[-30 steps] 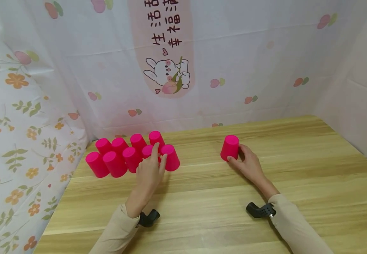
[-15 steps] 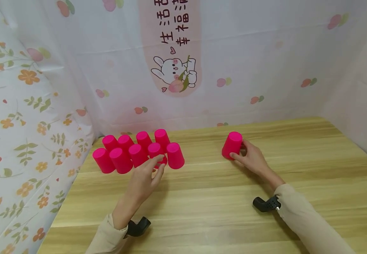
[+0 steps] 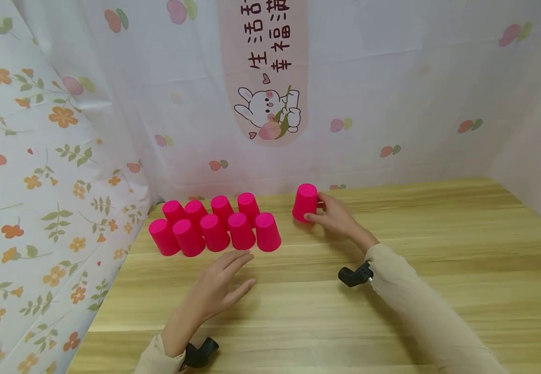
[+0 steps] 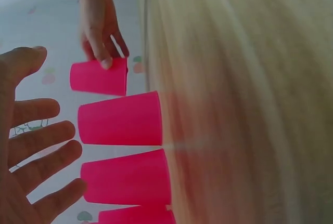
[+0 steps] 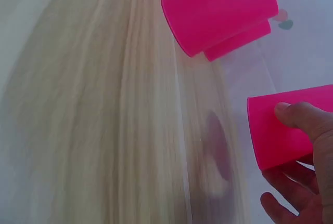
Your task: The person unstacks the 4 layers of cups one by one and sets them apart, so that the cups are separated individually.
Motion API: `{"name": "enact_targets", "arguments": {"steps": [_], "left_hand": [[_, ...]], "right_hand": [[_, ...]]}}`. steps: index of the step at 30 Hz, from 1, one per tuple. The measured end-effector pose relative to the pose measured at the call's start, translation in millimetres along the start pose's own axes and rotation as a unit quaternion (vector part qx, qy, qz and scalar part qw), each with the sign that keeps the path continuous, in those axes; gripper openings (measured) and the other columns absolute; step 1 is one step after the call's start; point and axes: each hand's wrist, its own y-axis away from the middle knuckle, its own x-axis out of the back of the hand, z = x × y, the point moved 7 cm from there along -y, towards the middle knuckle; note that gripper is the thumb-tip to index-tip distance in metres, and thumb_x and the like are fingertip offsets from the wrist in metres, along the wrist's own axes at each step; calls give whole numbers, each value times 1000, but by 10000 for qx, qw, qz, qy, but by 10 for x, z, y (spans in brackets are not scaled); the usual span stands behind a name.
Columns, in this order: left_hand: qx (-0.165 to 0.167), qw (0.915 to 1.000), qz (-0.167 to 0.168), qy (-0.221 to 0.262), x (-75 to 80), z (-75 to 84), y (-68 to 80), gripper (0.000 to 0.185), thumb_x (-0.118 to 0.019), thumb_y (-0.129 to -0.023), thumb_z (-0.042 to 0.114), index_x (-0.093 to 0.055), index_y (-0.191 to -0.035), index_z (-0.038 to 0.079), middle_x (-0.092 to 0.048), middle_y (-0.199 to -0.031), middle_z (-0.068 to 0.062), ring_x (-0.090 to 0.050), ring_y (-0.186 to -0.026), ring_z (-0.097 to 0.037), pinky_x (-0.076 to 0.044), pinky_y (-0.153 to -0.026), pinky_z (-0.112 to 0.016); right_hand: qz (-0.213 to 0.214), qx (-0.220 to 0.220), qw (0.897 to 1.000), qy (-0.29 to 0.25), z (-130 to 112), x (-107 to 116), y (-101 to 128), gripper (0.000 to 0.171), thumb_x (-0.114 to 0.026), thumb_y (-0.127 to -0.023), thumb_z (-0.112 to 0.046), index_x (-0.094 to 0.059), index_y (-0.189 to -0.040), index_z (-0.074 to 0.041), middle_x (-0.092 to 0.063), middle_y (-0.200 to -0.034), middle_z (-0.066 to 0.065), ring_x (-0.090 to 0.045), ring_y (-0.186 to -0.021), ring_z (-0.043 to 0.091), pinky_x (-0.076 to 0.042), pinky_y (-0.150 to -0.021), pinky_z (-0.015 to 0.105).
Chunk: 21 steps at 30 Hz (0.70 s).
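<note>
Several pink cups point(image 3: 214, 228) stand upside down in two rows at the table's back left. My right hand point(image 3: 333, 218) grips one more upturned pink cup point(image 3: 305, 202) point(image 5: 283, 130) point(image 4: 99, 77) just right of the back row, thumb on its near side. My left hand point(image 3: 221, 285) point(image 4: 31, 151) hovers flat with fingers spread, in front of the rows and touching no cup. In the left wrist view the front-row cups point(image 4: 122, 120) lie just beyond my fingertips.
A wooden table point(image 3: 392, 311) is bounded by a flowered cloth on the left point(image 3: 41, 182) and a printed curtain at the back point(image 3: 270, 104). A pale wall point(image 3: 537, 156) closes the right side.
My right hand has slid its cup leftward toward the rows. My left hand has drawn back from the front-row cups and opened flat.
</note>
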Motion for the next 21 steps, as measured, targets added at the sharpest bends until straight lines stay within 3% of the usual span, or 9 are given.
{"name": "enact_targets", "arguments": {"steps": [8, 21], "left_hand": [[-28, 9999, -68, -76, -48, -16, 109, 47, -60, -88, 40, -61, -118, 4, -59, -121, -10, -56, -110, -25, -48, -89, -40], [49, 9999, -78, -70, -85, -38, 180, 45, -62, -88, 38, -62, -115, 3, -60, -119, -10, -57, -110, -23, -48, -88, -38]], "right_hand": [[-251, 2, 9996, -152, -10, -334, -232, 59, -68, -85, -15, -39, -129, 10, -53, -122, 23, -55, -110, 36, -45, -93, 43], [-498, 304, 9968, -552, -221, -632, -390, 57, -67, -85, -12, -39, -132, 6, -52, -125, 21, -53, -112, 34, -43, -95, 41]]}}
